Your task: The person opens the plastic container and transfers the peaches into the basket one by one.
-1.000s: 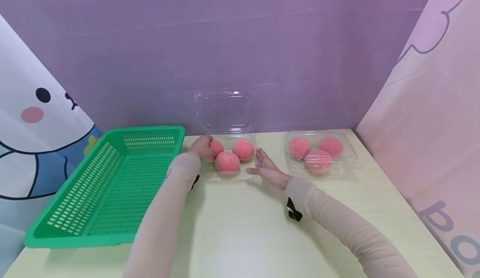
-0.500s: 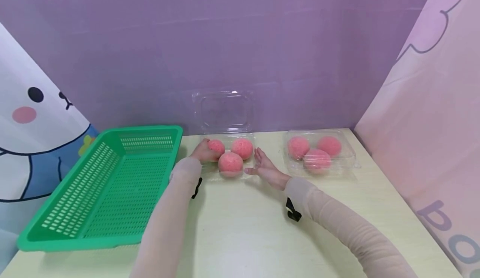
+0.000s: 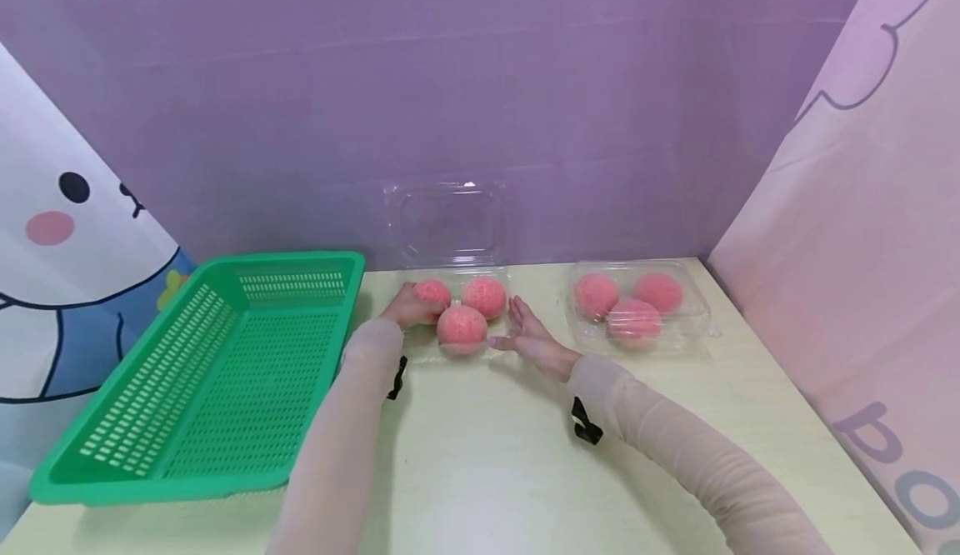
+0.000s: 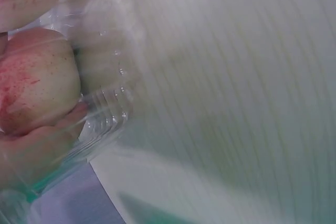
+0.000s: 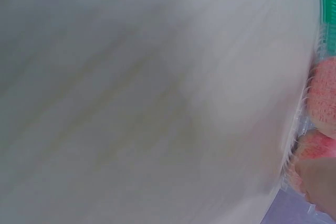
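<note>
In the head view, a clear plastic clamshell (image 3: 448,226) stands with its lid raised at the back of the table. Inside are three pink peaches: a left one (image 3: 432,292), a front one (image 3: 462,328) and a right one (image 3: 484,297). My left hand (image 3: 405,307) grips the left peach from its outer side; in the left wrist view, fingers (image 4: 47,135) curl round a peach (image 4: 44,80) within the clear wall. My right hand (image 3: 536,342) is beside the clamshell's right wall, fingers extended and thumb apart, holding nothing. A finger (image 5: 319,182) overlaps a peach in the right wrist view.
A green plastic basket (image 3: 191,488) with slotted sides sits on the left of the table. To the right is a second clear clamshell (image 3: 678,330), its lid down over three peaches. A purple cloth (image 3: 480,105) hangs directly behind the table.
My left hand has shifted slightly down and settled round the left peach. The front peach has moved a little to the right. My right hand stays about where it was.
</note>
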Action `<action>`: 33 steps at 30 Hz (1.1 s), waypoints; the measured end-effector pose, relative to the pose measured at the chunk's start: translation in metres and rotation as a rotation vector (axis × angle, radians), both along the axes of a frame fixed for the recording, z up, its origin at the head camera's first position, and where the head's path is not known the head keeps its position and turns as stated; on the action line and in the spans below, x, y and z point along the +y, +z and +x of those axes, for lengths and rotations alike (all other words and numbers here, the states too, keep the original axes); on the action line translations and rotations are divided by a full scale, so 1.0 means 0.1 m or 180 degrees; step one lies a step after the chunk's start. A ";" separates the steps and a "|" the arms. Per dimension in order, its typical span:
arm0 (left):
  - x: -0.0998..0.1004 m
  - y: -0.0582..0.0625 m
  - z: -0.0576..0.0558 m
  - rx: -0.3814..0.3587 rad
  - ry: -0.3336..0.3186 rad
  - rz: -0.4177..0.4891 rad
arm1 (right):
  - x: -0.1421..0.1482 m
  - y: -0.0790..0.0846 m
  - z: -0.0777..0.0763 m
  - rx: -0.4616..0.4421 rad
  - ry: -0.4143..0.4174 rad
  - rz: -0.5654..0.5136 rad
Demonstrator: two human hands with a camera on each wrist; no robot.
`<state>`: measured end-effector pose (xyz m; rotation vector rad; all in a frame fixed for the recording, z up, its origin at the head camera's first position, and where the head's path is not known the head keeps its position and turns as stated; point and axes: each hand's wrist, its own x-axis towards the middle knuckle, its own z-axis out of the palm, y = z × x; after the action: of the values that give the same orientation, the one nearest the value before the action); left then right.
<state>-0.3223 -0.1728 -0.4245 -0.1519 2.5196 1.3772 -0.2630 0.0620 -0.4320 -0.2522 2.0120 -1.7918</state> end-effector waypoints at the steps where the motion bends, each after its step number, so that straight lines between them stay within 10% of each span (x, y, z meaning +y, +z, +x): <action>1: 0.00 0.00 0.00 0.0001 0.0003 -0.0005 | 0.00 0.00 0.00 0.0011 -0.0017 0.0004; 33: 0.03 0.05 0.07 0.0084 0.0044 -0.0260 | -0.01 0.17 0.09 -0.0067 0.0005 -0.0037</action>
<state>-0.3157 -0.1699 -0.4198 -0.1682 2.6026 1.2901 -0.2543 0.0611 -0.4153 -0.2372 1.9868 -1.7983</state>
